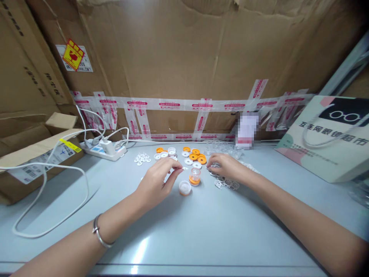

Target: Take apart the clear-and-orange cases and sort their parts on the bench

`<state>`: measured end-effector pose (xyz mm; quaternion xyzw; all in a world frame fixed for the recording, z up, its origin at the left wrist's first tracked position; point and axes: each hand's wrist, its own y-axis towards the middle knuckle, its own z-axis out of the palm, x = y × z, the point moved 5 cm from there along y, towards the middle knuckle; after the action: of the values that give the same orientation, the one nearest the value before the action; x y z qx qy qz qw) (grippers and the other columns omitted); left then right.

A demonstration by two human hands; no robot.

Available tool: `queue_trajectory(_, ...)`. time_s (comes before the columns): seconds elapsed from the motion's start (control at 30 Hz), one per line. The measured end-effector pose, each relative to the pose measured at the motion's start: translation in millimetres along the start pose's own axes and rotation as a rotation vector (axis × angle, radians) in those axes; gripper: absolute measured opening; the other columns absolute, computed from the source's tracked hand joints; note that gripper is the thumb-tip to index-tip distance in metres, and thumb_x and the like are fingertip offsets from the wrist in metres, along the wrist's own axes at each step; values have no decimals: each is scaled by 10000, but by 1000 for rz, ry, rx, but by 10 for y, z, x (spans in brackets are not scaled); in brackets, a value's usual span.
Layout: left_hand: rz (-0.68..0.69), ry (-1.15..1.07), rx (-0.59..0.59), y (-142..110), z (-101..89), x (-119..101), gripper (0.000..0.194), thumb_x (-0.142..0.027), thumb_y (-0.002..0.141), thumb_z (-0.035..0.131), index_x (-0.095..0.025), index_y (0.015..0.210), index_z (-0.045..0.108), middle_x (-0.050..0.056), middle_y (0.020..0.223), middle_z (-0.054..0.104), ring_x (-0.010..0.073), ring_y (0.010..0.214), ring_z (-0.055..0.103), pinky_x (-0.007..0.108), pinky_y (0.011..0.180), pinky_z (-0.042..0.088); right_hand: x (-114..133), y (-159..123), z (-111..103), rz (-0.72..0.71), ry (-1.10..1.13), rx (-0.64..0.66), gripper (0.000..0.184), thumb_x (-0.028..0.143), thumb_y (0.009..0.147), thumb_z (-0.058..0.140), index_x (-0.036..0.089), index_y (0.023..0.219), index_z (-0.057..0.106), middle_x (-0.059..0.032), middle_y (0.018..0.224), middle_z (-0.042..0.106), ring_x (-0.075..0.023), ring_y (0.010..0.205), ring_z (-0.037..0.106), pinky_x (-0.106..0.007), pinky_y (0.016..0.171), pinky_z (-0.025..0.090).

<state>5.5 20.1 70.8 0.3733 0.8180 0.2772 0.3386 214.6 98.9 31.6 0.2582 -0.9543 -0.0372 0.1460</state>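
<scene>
My left hand is raised a little over the grey table, thumb and fingers pinched on a tiny white piece. Just right of it stand a small clear cup with an orange base and a white-topped orange cap. My right hand lies palm down with its fingers curled on a heap of small white flat parts. Beyond both hands lie several orange caps and white caps. A small cluster of white parts sits to the left.
A white power strip with plugs and a long looping white cable lies at the back left. Cardboard boxes stand at the left, a taped cardboard wall behind. A printed paper bag rests at the right. Clear plastic pieces lie at the back.
</scene>
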Motion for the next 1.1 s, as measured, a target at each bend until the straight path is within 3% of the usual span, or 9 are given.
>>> queue_trajectory(0.13,-36,-32,-8,0,-6,18,86,-151,858,451,-166,886,531,47,836,608,131,750,544,266,684,446,5,-19,-240,66,66,-91,175,311,747,544,194,741,674,-60,917,641,-212,858,585,-324,793,417)
queue_trajectory(0.27,-129,-124,-33,-5,10,40,97,-179,856,461,-170,895,549,50,847,614,139,771,569,274,699,472,432,-145,-462,10,403,-291,233,398,783,524,207,783,657,-38,895,652,-185,858,584,-305,779,436)
queue_trajectory(0.43,-200,-342,0,-32,86,-13,92,-184,845,490,-172,917,545,36,846,616,129,790,598,263,722,511,1025,-330,-332,-124,677,-326,226,367,767,583,255,956,633,-16,889,652,-148,757,584,-290,722,465)
queue_trajectory(0.6,-253,-459,-24,-55,106,-38,96,-191,834,515,-169,926,533,38,865,601,123,797,604,268,737,531,1075,-338,-293,-93,706,-373,135,320,790,555,248,850,653,-12,823,660,-155,765,597,-292,705,476)
queue_trajectory(0.7,-272,-431,5,-51,107,-13,208,-220,836,515,-179,1040,499,86,1037,577,159,917,587,320,800,519,822,-294,-535,15,699,-451,155,351,746,588,227,815,650,-25,806,663,-175,752,606,-314,699,485)
queue_trajectory(0.83,-243,-207,125,-51,135,42,234,-290,835,515,-200,1051,505,80,1059,583,184,939,571,337,767,507,55,-297,-936,275,524,-473,238,395,664,641,214,819,644,-39,788,672,-204,766,610,-333,727,472)
queue_trajectory(0.9,-219,-120,201,-67,168,75,268,-336,826,520,-213,1064,504,71,1056,581,191,946,562,335,758,498,-407,-312,-969,402,380,-277,224,386,622,663,204,752,644,-49,793,677,-227,781,606,-347,729,461)
queue_trajectory(0.97,-207,-73,288,-94,210,108,354,-392,797,545,-224,1104,488,76,1088,557,209,993,537,345,781,484,-780,-336,-879,434,302,-23,199,369,620,652,202,730,649,-49,795,680,-232,791,607,-341,727,456)
queue_trajectory(1.1,-216,-43,419,-142,260,154,541,-481,712,609,-231,1165,448,99,1179,476,258,1116,445,417,897,416,-1127,-353,-672,404,196,179,188,339,613,630,180,711,649,-47,723,670,-220,735,599,-318,674,450)
